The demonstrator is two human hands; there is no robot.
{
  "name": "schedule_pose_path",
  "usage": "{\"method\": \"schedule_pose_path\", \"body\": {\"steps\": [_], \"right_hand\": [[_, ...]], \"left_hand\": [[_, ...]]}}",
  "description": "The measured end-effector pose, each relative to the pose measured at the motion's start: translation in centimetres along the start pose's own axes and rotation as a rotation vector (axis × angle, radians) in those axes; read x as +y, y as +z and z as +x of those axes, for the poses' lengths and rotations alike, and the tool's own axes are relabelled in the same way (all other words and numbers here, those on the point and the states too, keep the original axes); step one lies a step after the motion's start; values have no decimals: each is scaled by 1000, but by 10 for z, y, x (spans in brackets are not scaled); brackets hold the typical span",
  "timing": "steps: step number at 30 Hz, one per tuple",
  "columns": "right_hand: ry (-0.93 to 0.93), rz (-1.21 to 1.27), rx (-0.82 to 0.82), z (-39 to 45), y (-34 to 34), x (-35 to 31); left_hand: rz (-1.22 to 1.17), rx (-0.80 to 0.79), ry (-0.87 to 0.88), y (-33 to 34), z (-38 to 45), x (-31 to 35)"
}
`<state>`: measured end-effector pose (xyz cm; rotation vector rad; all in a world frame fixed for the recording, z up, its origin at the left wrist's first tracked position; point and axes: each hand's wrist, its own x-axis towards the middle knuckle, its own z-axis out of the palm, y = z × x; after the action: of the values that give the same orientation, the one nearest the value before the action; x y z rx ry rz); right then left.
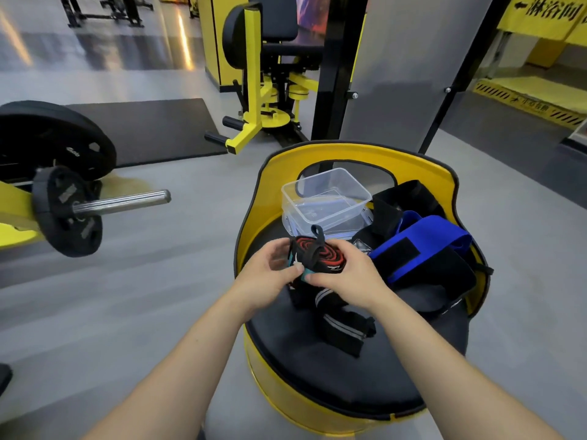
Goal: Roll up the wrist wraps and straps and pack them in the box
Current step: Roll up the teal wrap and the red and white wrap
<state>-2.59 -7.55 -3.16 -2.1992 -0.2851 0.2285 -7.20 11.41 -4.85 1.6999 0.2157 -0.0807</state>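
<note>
Rolled red-and-black wrist wrap (313, 254), frame centre: pinched between my left hand (270, 274) and right hand (344, 274); clear box (327, 198) just above.

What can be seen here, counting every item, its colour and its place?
Rolled red-and-black wrist wrap: one, held between both hands above the seat.
Clear plastic box: one, empty, at the back of the seat.
Blue strap with black patch: one, unrolled, right of the box.
Black wrap with grey stripes: one, unrolled, on the seat under the hands.
Black padded seat with yellow rim: one, centre.
Black weight plates on a steel bar: left, on the floor.
Yellow gym machine: one, behind.
Left hand: gripping the roll.
Right hand: gripping the roll.
</note>
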Motion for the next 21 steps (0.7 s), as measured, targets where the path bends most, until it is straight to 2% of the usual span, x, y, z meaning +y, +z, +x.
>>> {"method": "schedule_pose_path", "body": {"steps": [3, 6, 8, 11, 13, 16, 21], "right_hand": [[2, -108, 127, 19, 27, -9], [17, -221, 185, 40, 56, -18], [69, -196, 193, 55, 72, -21], [164, -132, 185, 78, 93, -22], [225, -117, 175, 91, 109, -18], [262, -95, 158, 105, 128, -13], [199, 13, 77, 119, 141, -10]], "left_hand": [[1, 314, -69, 5, 11, -6], [-40, 475, -57, 15, 12, -7], [-151, 476, -80, 18, 17, -10], [-429, 398, -188, 17, 34, -20], [-509, 400, -226, 12, 48, -27], [-546, 421, -233, 5, 66, -35], [-559, 455, -240, 0, 85, -40]]}}
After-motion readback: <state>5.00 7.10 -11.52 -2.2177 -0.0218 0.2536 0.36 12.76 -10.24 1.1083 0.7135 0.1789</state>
